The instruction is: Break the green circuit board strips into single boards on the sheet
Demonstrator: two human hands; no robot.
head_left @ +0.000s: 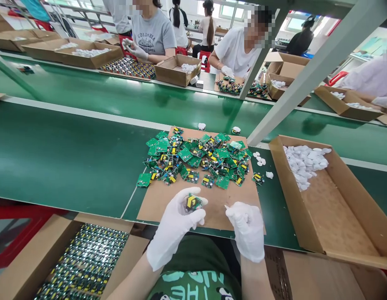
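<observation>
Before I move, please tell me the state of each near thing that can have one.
Left hand, closed around board
Right hand, fingers curled, contents unclear
Pile, loose, jumbled
Sheet, flat, partly covered
Right box, open, partly filled with white pieces
Lower left box, open, rows of circuits inside

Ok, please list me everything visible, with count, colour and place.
circuit boards: many, green, heaped ahead
cardboard sheet: one, brown, under the heap
large box: one, brown, right
white pieces: many, white, in large box, few beside heap
packed box: one, brown, lower left, holding boards
work surface: count unclear, green, across middle
beams: several, pale, upper right
stools: several, red, left and background
far boxes: several, brown, beyond
co-workers: at least six, mixed clothing, background
own shirt: one, green, bottom centre
left hand: one, white-gloved, centre, holding a board
right hand: one, white-gloved, right, fingers curled
</observation>
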